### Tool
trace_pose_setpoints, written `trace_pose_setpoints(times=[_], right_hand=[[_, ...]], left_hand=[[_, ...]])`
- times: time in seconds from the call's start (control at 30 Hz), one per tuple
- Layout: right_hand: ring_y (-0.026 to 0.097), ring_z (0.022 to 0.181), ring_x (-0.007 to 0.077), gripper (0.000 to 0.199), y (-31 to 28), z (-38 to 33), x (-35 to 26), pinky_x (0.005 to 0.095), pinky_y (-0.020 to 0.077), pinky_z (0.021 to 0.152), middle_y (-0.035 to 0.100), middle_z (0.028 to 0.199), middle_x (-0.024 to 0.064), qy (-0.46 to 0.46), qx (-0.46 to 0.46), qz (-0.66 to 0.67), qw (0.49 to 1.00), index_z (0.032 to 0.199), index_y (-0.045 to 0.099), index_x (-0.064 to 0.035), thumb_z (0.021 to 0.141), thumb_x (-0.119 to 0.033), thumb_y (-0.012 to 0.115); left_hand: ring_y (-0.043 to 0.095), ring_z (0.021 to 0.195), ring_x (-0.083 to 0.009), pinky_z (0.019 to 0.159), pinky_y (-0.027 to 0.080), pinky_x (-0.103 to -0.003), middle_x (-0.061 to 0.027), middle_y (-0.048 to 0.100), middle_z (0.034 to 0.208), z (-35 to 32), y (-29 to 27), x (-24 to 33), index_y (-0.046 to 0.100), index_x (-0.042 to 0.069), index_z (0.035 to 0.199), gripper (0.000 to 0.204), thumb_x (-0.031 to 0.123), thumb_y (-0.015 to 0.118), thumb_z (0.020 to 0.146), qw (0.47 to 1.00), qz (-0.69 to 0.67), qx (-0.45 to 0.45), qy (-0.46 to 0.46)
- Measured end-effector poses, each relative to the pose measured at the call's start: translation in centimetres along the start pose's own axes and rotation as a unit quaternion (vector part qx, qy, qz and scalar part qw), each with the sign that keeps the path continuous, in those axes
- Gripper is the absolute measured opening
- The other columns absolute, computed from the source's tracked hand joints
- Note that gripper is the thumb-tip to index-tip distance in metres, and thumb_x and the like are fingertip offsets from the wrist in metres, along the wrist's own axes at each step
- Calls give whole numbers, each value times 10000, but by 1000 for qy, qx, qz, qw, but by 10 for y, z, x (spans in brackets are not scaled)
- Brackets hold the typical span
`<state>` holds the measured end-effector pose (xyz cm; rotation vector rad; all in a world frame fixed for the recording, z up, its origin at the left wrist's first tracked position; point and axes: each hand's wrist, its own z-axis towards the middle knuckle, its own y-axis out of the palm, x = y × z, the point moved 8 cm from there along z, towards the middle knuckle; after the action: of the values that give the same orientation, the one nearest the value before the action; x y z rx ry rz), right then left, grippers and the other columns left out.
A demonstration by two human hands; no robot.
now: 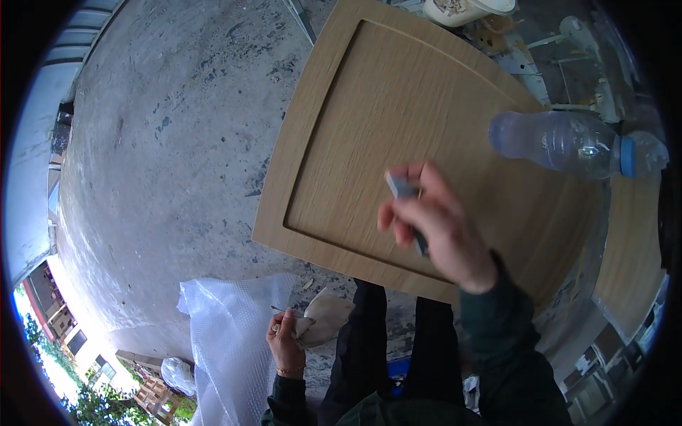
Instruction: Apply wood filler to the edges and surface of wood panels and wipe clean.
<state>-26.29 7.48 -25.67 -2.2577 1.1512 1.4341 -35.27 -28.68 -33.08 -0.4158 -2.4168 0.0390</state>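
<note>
A light wood cabinet door [398,121] with a recessed panel lies in front of me. Over its middle, apart from the near edge, my right hand [440,220] is closed around a small flat tool [402,186] with a pale grey end and a dark lower part; blur hides its exact kind. Down at the left, beside my leg, my left hand [284,337] grips a crumpled beige cloth [328,317]. A thin dark tip sticks out above its fingers; what it belongs to cannot be made out.
A clear plastic bottle [568,144] with a blue cap lies on the door's right side. A whitish tub [462,10] stands beyond the far edge. Bubble wrap [234,341] hangs or lies left of my left hand. Stained concrete floor [177,163] spreads leftward.
</note>
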Motion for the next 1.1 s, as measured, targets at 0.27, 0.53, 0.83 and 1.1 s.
trace_pose_setpoints(times=[0.27,0.53,0.83,1.1], right_hand=[[561,668,79,180,-64,102,-72,238,465,593,591,721,19,-226,193,-198,934,1018,629,-31,871,-86,540],[568,668,83,169,-70,130,-81,230,458,625,639,756,10,-293,323,-321,841,964,670,-70,808,-131,651],[626,722,205,102,-43,120,-94,310,478,628,639,805,63,-468,389,-529,591,918,651,-134,840,-164,591],[546,818,315,97,-35,119,-102,407,427,718,589,873,99,-436,364,-558,606,898,635,-66,818,-94,587]], left_hand=[[552,610,-115,580,507,-283,-35,579,703,2,2,-10,571,25,766,141,123,594,864,1000,-27,-2,-11],[533,590,-102,553,457,-243,-16,563,688,6,-10,-10,561,43,749,160,148,609,860,1000,-24,17,-11],[542,581,-110,559,502,-274,-21,560,675,9,-4,-10,554,44,748,160,142,602,865,999,-35,24,-22],[548,582,-113,558,499,-265,-20,557,671,13,2,-12,549,39,749,164,142,597,868,999,-31,11,-31]])
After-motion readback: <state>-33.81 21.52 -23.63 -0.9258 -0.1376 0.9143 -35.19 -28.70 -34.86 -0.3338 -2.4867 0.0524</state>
